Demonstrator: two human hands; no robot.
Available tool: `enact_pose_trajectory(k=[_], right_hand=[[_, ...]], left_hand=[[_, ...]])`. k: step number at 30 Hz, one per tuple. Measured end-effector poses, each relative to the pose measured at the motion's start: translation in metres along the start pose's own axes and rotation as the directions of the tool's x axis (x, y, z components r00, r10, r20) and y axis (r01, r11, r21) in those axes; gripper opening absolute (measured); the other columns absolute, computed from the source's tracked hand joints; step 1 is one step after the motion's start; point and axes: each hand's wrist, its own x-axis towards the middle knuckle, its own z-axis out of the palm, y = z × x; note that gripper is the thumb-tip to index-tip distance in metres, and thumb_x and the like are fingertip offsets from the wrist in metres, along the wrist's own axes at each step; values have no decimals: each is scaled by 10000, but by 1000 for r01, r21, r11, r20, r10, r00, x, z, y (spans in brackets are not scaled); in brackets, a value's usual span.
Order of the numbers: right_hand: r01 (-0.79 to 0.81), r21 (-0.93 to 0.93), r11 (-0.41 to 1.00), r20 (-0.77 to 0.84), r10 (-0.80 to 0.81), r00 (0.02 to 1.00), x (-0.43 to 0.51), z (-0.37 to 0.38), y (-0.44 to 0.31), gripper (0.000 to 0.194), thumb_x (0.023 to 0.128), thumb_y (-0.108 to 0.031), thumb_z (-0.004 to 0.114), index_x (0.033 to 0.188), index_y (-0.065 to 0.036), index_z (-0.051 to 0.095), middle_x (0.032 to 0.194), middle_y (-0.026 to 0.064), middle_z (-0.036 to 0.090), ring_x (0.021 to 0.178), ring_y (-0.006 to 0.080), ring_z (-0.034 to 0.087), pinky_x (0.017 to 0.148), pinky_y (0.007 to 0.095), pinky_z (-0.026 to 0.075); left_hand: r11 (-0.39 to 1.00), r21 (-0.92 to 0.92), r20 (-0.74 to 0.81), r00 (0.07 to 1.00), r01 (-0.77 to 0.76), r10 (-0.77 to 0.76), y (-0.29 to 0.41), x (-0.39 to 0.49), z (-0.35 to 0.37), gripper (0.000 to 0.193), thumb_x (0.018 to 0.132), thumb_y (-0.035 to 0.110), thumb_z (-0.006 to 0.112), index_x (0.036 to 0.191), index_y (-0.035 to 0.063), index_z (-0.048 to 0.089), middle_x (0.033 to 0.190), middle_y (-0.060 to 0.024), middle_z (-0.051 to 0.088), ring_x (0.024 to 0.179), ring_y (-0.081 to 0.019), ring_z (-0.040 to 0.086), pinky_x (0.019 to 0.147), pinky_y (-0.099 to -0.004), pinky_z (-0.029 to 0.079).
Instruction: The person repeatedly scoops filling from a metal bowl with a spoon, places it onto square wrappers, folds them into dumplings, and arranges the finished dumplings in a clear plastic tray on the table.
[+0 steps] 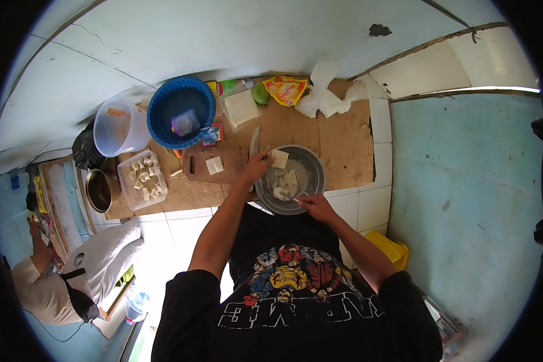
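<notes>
My left hand (pixel 258 166) holds a square dough wrapper (pixel 280 159) by its edge, above the far left part of a grey bowl (pixel 319 169). A lumpy pale filling (pixel 287 178) lies in the bowl. My right hand (pixel 317 208), over the near right rim, grips a spoon (pixel 295 199) whose end is in the filling. Left of the bowl, wrapper squares (pixel 215 165) lie on a brown cutting board (pixel 193 156). A knife (pixel 254 139) rests by the board's far right corner, its handle hidden by my hand. Several folded dough pieces (pixel 145 176) sit in a clear plastic box (pixel 126 169).
Along the back are a blue basin (pixel 156 129), a translucent bucket (pixel 138 126), a wrapper pack (pixel 242 108), a yellow-red packet (pixel 285 90) and white plastic bags (pixel 323 97). A metal pot (pixel 99 192) stands far left. Another person (pixel 40 289) is at lower left, reaching away.
</notes>
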Motion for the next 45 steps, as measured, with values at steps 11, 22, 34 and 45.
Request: enact_pose_trajectory(k=[11,22,34,45], right_hand=[[355,-244,902,-414,-428,803,-138,-75,-177,336,924,-91,697,1259,-92,718,729,87,657,622,198,575,599,316,475],[391,-739,549,-405,-825,394,-218,-65,-288,488,834,17,664,1311,70,577,704,67,588,589,241,534,602,364,446],[323,-898,299,-250,-951,185,-242,-30,-315,433,767,80,684,1196,71,620,726,62,604,582,224,560,553,355,455],[205,-959,195,-189,-981,50,-235,-11,-340,438,776,87,699,1200,50,593,738,49,614,601,213,585,573,352,465]], left_hand=[[920,-371,3,990,-130,141,142,-80,-17,256,1025,200,614,1108,-29,691,1042,-129,741,906,-198,745,764,-285,610],[903,-423,402,877,-75,262,312,-225,-44,314,1036,153,556,1204,-101,629,1064,-190,737,895,-268,765,710,-293,632],[768,-618,698,566,169,438,344,-279,-92,337,1020,61,527,1305,-114,566,1173,-231,706,1035,-286,735,912,-349,603],[676,-645,330,668,-356,667,333,-305,-73,558,865,-101,734,1382,-55,529,1259,-156,681,1142,-212,674,1018,-349,546]])
